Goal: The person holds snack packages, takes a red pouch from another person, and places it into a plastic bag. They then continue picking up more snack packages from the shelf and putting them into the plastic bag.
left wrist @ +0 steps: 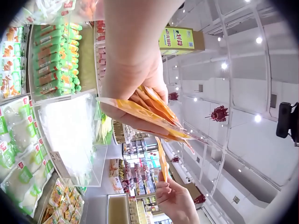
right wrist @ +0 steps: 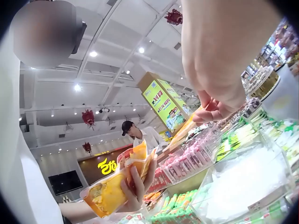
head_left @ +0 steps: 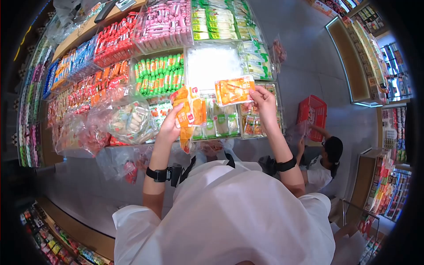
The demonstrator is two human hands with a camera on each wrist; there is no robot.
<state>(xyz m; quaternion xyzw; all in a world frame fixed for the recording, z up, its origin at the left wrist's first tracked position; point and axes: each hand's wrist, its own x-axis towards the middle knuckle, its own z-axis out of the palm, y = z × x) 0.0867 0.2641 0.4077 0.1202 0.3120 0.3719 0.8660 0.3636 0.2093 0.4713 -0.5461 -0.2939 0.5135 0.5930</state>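
Observation:
My left hand [head_left: 169,125] grips several orange snack packets [head_left: 193,114], fanned out in front of the display. In the left wrist view, the bunch of packets is clasped between its thumb and fingers. To the right, my right hand [head_left: 264,102] pinches a single flat orange packet [head_left: 234,91] by its right edge. This packet is held over the front of a bright white bin [head_left: 212,64]. Under both hands lie clear bins of white-and-green packets [head_left: 226,123]. Small orange-and-green packets [head_left: 254,126] fill the bin below the right hand.
Bins of green-wrapped sticks [head_left: 159,73], pink packets [head_left: 165,22] and red packets [head_left: 115,37] stretch to the left and back. A plastic bag of pale items [head_left: 130,119] sits at the front left. Rightward, another person [head_left: 324,163] is beside a red basket [head_left: 312,112].

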